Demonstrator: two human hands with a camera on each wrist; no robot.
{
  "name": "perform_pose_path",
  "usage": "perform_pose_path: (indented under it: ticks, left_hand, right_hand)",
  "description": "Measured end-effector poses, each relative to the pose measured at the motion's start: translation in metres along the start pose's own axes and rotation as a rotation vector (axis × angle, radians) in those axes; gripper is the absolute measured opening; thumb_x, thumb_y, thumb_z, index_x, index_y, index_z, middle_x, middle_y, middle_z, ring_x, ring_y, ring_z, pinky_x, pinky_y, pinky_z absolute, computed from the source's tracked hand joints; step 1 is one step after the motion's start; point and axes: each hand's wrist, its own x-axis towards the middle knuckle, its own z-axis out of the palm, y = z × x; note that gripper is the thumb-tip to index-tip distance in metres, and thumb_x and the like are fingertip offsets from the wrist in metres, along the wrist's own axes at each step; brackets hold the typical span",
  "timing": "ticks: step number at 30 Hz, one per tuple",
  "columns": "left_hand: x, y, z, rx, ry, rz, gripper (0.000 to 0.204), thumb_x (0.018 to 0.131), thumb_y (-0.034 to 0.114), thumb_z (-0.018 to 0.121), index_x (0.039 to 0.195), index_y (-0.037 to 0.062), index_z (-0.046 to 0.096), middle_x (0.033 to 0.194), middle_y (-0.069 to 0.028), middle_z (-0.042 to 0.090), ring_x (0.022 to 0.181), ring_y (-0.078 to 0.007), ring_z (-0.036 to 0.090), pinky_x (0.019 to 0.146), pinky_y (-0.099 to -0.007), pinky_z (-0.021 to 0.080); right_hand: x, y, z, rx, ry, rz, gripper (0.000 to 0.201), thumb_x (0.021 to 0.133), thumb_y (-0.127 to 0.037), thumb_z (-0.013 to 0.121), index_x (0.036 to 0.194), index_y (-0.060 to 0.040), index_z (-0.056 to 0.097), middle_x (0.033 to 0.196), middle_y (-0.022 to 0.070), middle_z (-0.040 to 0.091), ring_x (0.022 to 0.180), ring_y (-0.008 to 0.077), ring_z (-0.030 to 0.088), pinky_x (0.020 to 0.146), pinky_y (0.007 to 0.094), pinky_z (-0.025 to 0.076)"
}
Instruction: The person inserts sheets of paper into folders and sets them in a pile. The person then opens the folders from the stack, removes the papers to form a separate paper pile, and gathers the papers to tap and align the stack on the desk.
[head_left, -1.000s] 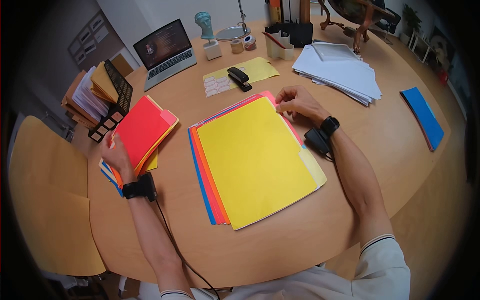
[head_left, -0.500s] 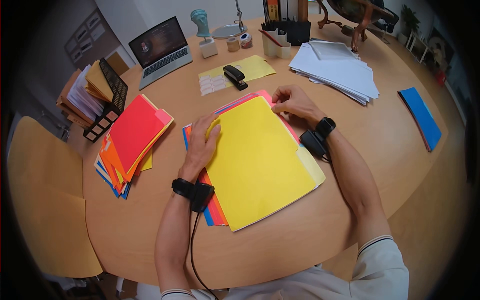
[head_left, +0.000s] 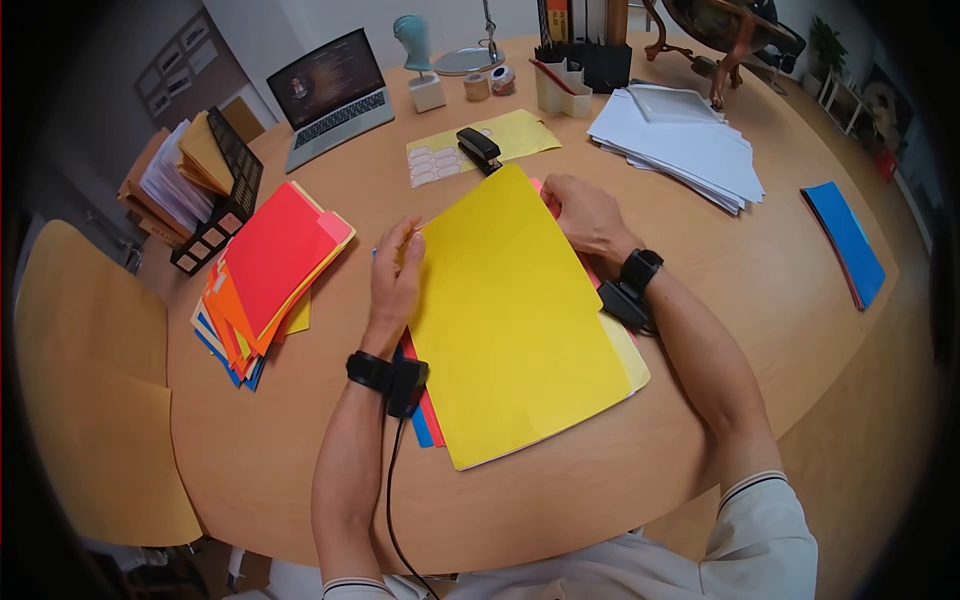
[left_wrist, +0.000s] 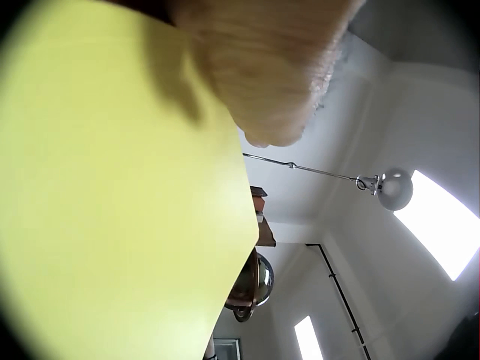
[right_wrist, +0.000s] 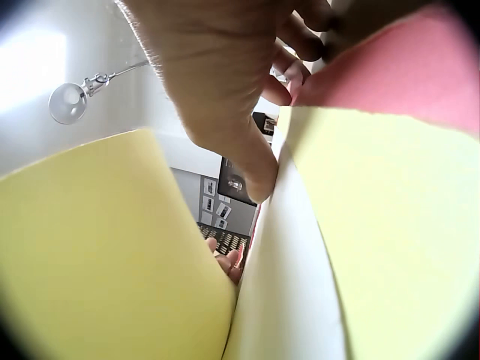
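Note:
A yellow file folder [head_left: 510, 330] lies on a pile of coloured folders, its cover raised along the upper right side. Inside it, in the right wrist view, white paper [right_wrist: 296, 255] bulges up from the lower yellow leaf [right_wrist: 397, 217]. My right hand [head_left: 588, 215] is at the upper right corner with curled fingers. Its thumb [right_wrist: 259, 176] lies at the edge of the white paper, fingers on the far side by a pink folder [right_wrist: 397, 75]. Beside the cover's left edge is my left hand [head_left: 393, 280], fingers loosely extended and thumb toward the cover. The left wrist view hides its fingertips.
A stack of red, orange and other folders [head_left: 280, 260] lies left. Behind the work are a stapler [head_left: 480, 148] on a yellow sheet with labels, a laptop [head_left: 335, 95] and tape rolls. White papers [head_left: 680, 145] and blue folders [head_left: 845, 240] lie right.
My left hand has come from the left stack to the yellow folder's left edge. The yellow cover has risen at its upper right, and my right hand has turned inward there.

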Motion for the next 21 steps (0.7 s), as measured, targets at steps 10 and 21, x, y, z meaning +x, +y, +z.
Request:
perform_pose_path:
  ticks: [10, 21]
  left_hand:
    - [0.006, 0.006, -0.009, -0.843, 0.345, -0.181, 0.027, 0.103, 0.025, 0.056, 0.081, 0.0082, 0.054, 0.074, 0.0013, 0.049, 0.07, -0.0121, 0.047, 0.081, -0.0284, 0.044]
    - [0.033, -0.106, -0.048, -1.373, -0.23, 0.296, 0.021, 0.098, 0.029, 0.061, 0.095, 0.0089, 0.054, 0.091, -0.0028, 0.054, 0.09, -0.0188, 0.051, 0.096, -0.0399, 0.043]
  right_hand:
    - [0.0, 0.007, 0.002, -0.036, -0.043, -0.045, 0.055, 0.071, -0.053, 0.077, 0.108, -0.0123, 0.068, 0.112, 0.0106, 0.065, 0.106, 0.031, 0.064, 0.088, 0.0437, 0.051]
    - [-0.005, -0.004, -0.007, -0.08, -0.144, -0.091, 0.072, 0.067, -0.046, 0.074, 0.129, -0.0116, 0.065, 0.131, 0.0168, 0.058, 0.116, 0.0363, 0.061, 0.098, 0.0453, 0.05]
